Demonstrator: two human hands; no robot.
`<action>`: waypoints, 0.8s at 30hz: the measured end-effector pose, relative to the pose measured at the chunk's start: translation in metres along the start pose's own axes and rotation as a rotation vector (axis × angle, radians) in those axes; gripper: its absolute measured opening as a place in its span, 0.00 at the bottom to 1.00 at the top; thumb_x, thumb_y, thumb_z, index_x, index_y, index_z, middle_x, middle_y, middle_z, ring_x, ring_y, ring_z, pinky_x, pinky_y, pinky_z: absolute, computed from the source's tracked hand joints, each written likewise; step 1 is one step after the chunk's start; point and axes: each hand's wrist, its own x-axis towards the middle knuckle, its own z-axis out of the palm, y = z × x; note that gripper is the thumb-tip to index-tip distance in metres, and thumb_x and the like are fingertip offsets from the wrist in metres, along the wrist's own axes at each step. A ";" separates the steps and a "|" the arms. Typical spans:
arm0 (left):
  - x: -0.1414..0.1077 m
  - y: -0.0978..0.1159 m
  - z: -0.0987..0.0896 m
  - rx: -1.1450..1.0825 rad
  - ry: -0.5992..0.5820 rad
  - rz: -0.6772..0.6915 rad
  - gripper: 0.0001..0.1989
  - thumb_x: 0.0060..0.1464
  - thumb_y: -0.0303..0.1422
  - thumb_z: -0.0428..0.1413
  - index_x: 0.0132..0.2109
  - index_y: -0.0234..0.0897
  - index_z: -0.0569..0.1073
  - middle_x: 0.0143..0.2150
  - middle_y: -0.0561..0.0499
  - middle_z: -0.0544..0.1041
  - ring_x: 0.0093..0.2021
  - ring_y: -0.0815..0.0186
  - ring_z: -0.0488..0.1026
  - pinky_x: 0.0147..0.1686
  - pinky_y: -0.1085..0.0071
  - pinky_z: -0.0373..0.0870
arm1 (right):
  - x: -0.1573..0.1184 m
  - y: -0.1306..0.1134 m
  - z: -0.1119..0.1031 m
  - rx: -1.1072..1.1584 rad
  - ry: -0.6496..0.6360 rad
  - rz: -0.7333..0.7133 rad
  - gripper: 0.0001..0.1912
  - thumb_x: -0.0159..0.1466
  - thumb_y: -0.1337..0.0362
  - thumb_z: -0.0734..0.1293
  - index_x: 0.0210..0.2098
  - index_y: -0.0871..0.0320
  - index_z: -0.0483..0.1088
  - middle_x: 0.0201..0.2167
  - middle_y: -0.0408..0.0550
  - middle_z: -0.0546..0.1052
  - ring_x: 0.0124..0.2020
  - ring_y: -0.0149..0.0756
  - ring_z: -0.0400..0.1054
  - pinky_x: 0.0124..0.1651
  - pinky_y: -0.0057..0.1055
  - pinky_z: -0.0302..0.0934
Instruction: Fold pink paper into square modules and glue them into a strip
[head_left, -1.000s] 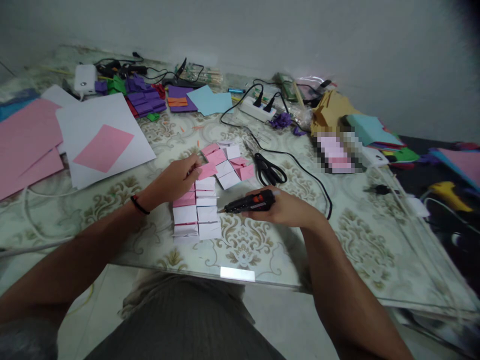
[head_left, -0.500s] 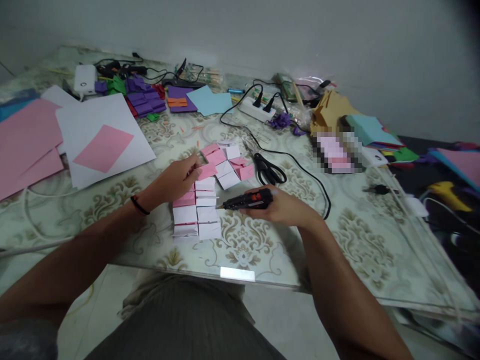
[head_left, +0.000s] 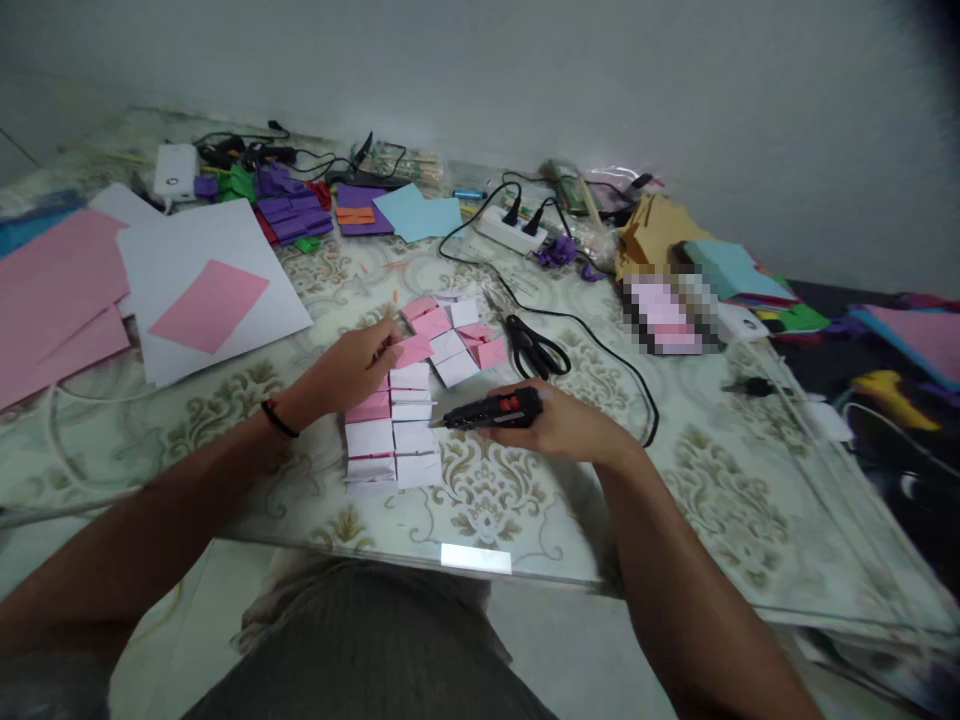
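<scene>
My right hand (head_left: 574, 425) grips a black hot glue gun (head_left: 491, 408). Its nozzle points left, at the right edge of a block of joined white and pink folded paper pieces (head_left: 370, 438) lying on the table. Between the fingers of my left hand (head_left: 356, 368) is a pink folded paper piece (head_left: 413, 350), above the top end of that block. Just beyond lie more loose folded pieces, pink and white (head_left: 450, 357). Black-handled scissors (head_left: 536, 348) rest to their right.
A power strip (head_left: 511, 230) with two plugs sits at the back, and a black cable (head_left: 577, 316) curves round the scissors. White sheets (head_left: 217, 230) and pink sheets (head_left: 60, 300) lie on the left. Purple folded papers (head_left: 296, 215) and yellow papers (head_left: 654, 235) stand behind.
The glue gun's nozzle has shifted slightly down along the block's right edge. The whole view has moved a little; my left hand keeps its hold on the pink piece.
</scene>
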 end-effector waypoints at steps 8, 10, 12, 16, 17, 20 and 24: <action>0.000 0.002 0.000 0.004 0.015 0.014 0.08 0.67 0.35 0.49 0.38 0.40 0.66 0.26 0.56 0.71 0.26 0.66 0.67 0.31 0.67 0.58 | -0.001 -0.004 0.001 0.014 -0.004 -0.018 0.14 0.60 0.53 0.74 0.30 0.58 0.73 0.21 0.38 0.68 0.24 0.28 0.57 0.28 0.27 0.57; 0.000 0.003 -0.001 0.002 0.012 0.008 0.08 0.67 0.35 0.49 0.38 0.40 0.66 0.26 0.56 0.70 0.25 0.66 0.66 0.31 0.67 0.58 | -0.001 -0.004 0.001 0.014 -0.004 -0.022 0.14 0.60 0.54 0.74 0.30 0.58 0.73 0.21 0.38 0.68 0.23 0.28 0.57 0.28 0.27 0.56; 0.000 0.003 -0.001 0.003 0.009 0.004 0.08 0.67 0.36 0.48 0.38 0.39 0.66 0.26 0.56 0.70 0.26 0.66 0.67 0.31 0.67 0.58 | -0.001 -0.004 0.002 0.015 -0.005 -0.029 0.13 0.60 0.55 0.74 0.30 0.58 0.74 0.21 0.38 0.68 0.23 0.28 0.57 0.27 0.27 0.56; 0.000 0.003 -0.001 0.003 0.009 0.007 0.08 0.67 0.35 0.48 0.38 0.39 0.66 0.27 0.55 0.72 0.27 0.66 0.67 0.31 0.67 0.58 | 0.000 -0.004 0.007 -0.002 -0.001 -0.030 0.14 0.60 0.54 0.74 0.30 0.58 0.73 0.21 0.38 0.68 0.23 0.28 0.57 0.25 0.26 0.54; 0.000 0.003 -0.001 0.004 0.010 0.010 0.08 0.67 0.35 0.48 0.38 0.40 0.66 0.28 0.54 0.72 0.27 0.66 0.67 0.32 0.67 0.58 | 0.000 -0.005 0.009 -0.008 0.000 -0.031 0.14 0.61 0.54 0.74 0.30 0.58 0.73 0.21 0.38 0.68 0.23 0.28 0.57 0.25 0.26 0.54; 0.001 0.001 0.000 0.011 0.015 0.010 0.07 0.67 0.35 0.48 0.38 0.40 0.65 0.28 0.54 0.72 0.27 0.66 0.67 0.32 0.68 0.58 | 0.001 -0.009 0.014 -0.002 0.009 -0.042 0.14 0.61 0.55 0.74 0.29 0.58 0.72 0.21 0.39 0.68 0.23 0.28 0.58 0.26 0.26 0.54; 0.001 0.001 0.000 0.024 0.011 0.005 0.08 0.67 0.35 0.48 0.38 0.40 0.65 0.28 0.55 0.72 0.27 0.66 0.67 0.32 0.68 0.58 | 0.001 -0.017 0.020 -0.003 0.024 -0.079 0.12 0.60 0.57 0.73 0.29 0.58 0.72 0.21 0.38 0.68 0.23 0.28 0.56 0.26 0.27 0.52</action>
